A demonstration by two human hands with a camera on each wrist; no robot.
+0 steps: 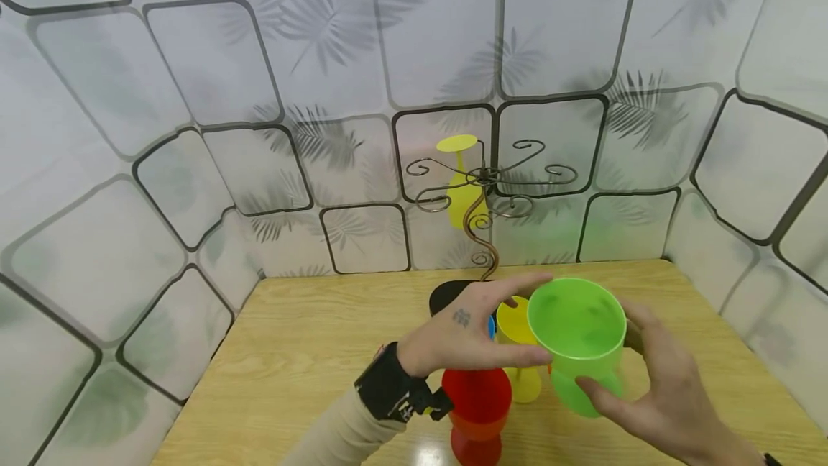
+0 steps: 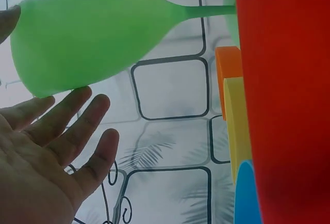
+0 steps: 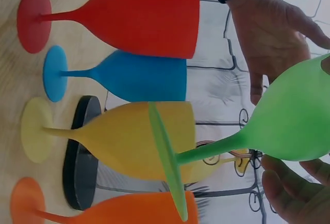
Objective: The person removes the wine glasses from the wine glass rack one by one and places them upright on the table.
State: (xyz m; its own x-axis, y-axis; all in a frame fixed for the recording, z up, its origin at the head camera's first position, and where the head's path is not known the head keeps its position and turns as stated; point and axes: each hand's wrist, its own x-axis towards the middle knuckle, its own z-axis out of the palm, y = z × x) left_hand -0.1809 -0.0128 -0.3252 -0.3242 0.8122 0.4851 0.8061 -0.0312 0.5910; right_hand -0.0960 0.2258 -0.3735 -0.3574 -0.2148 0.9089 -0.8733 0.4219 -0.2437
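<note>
Green goblet (image 1: 576, 326) is up off the bench (image 1: 310, 351), bowl (image 2: 87, 38) in the right grip (image 1: 666, 387); left grip (image 1: 475, 329) spread wide at the rim (image 1: 578, 357) (contact unclear). Probably light, stiffish, slick plastic; hold by the bowl, thin stem (image 3: 211, 149) could flex.

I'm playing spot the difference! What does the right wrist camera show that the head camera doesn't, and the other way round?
Right wrist only: the foot of the blue goblet, the stem of the green goblet.

Head only: the inside of the red goblet, the mark on the left hand.

Both: parts of those goblets, that hand, the right hand, the standing yellow goblet, the curly stand and the table.
</note>
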